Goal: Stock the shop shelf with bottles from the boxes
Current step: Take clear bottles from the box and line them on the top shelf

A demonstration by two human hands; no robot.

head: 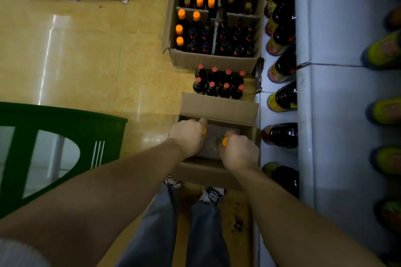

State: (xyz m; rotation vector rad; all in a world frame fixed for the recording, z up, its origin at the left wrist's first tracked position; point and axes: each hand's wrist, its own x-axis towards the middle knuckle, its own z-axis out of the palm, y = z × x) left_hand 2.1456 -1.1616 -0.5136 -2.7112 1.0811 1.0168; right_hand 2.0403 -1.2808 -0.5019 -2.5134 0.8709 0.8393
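Both my hands reach down into a small open cardboard box (219, 105) on the floor at my feet. My left hand (188, 135) grips the neck of a bottle, of which only a bit of orange cap (204, 131) shows. My right hand (239, 151) grips a second orange-capped bottle (224, 141). Both bottle bodies are hidden under my hands. Beyond it stands a large divided box (213, 60) full of dark bottles with orange, gold and dark caps. Several red-capped bottles (219, 83) stand loose between the two boxes.
The white shop shelf (303, 93) runs along the right, with dark bottles (282, 134) on its lowest level and yellow-green packs (387, 110) higher up. A green frame (65, 123) stands on the left. The tan tiled floor (86, 60) lies between. My shoes (211, 195) touch the small box.
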